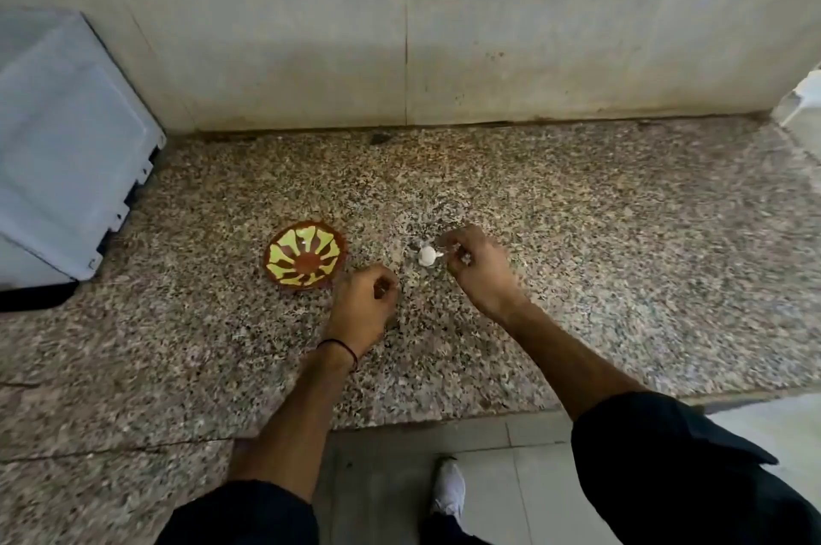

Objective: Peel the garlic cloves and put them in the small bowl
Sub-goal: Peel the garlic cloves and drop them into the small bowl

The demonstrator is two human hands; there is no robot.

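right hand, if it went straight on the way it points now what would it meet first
Probably the garlic on the counter, just past the right hand and its fingertips, toward the left. Height is unclear, so it might pass above it.

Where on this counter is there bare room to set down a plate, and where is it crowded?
Bare granite counter lies right of the right hand, along the wall behind the small bowl and garlic, and in front of the grey box. Crowded: between bowl and garlic, where the left hand is.
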